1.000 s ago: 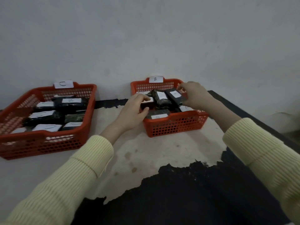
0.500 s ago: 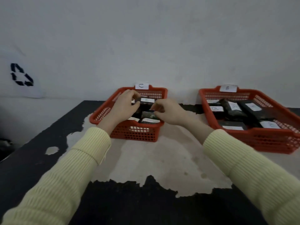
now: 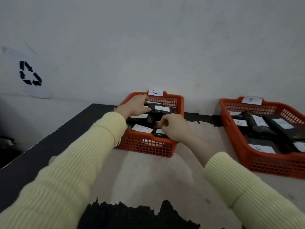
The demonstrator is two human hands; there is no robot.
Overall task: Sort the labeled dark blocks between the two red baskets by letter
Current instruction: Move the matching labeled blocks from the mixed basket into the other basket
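Note:
The red basket tagged C [image 3: 180,103] holds several dark blocks with white labels. My left hand [image 3: 135,106] reaches into its back left and grips the left end of a dark block labelled B [image 3: 162,108]. My right hand [image 3: 175,128] is curled at the basket's front right, fingers pinched on a small dark block [image 3: 158,134] whose label is mostly hidden. A C-labelled block [image 3: 143,129] lies at the front between my hands. The red basket tagged B [image 3: 234,146] stands to the right with several labelled dark blocks [image 3: 259,128].
The baskets sit against a grey wall on a black table with a large worn pale patch [image 3: 148,179]. The table's left edge [image 3: 49,138] runs diagonally. A white sheet with a recycling symbol [image 3: 29,73] hangs on the wall at left.
Both hands have moved from the B basket over to the C basket, and the view has swung left with them. In the last half second they shifted slightly among the blocks there.

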